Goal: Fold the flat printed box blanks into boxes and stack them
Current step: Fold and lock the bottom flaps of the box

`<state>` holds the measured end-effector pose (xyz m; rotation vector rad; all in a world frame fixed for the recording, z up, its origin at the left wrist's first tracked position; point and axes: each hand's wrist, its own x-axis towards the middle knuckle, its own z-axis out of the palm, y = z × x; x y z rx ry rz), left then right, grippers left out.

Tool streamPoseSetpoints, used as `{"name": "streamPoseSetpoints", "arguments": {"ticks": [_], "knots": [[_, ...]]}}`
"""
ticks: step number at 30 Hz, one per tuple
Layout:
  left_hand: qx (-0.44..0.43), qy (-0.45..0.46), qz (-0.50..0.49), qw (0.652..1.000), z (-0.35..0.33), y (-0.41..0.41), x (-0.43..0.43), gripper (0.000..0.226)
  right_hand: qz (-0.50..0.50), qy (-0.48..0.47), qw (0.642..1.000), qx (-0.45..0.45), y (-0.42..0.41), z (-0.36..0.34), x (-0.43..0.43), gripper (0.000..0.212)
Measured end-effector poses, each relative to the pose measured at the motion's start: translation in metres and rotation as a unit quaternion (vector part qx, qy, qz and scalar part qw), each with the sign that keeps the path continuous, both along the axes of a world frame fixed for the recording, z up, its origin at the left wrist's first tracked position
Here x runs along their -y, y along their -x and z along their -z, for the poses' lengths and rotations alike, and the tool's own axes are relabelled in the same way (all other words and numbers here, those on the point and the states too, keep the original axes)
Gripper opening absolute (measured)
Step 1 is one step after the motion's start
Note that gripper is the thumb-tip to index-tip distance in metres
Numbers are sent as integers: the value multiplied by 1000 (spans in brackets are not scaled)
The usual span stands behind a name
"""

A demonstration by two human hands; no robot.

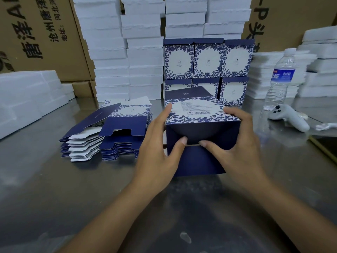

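Note:
A half-folded blue and white printed box (200,130) stands on the metal table in front of me, its barcode panel on top and dark blue flaps facing me. My left hand (160,143) grips its left side, thumb pressing the front flap. My right hand (235,141) grips the right side, thumb on the same flap. A pile of flat box blanks (109,132) lies to the left. Folded boxes (207,70) are stacked in two rows behind the one I hold.
White foam trays (127,52) stand in tall columns at the back, with more at the left (27,101) and right (310,70). A water bottle (280,77) and a white controller (288,117) stand at the right. Brown cartons (36,33) line the wall.

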<state>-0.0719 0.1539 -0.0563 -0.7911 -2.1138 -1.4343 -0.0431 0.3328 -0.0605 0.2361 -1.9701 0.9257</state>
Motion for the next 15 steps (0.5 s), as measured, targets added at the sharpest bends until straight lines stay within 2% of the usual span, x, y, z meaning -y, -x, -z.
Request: {"name": "streamPoseSetpoints", "arguments": {"ticks": [2,4,6,10,15], "knots": [[15,-2,23,1000,-1,0,2,68,-33,25,999,27,-2,-2,1,70],[33,-9,42,999,-3,0,3,70,-63,53,995,47,-4,-5,4,51],[58,-24,55,997,-4,-1,3,69,-73,59,995,29,-4,-8,4,34],[119,-73,64,988,-7,-3,3,52,-148,192,969,46,-1,-10,2,33],[138,-90,60,985,-9,-5,3,56,-128,208,967,66,0,-11,4,27]]}}
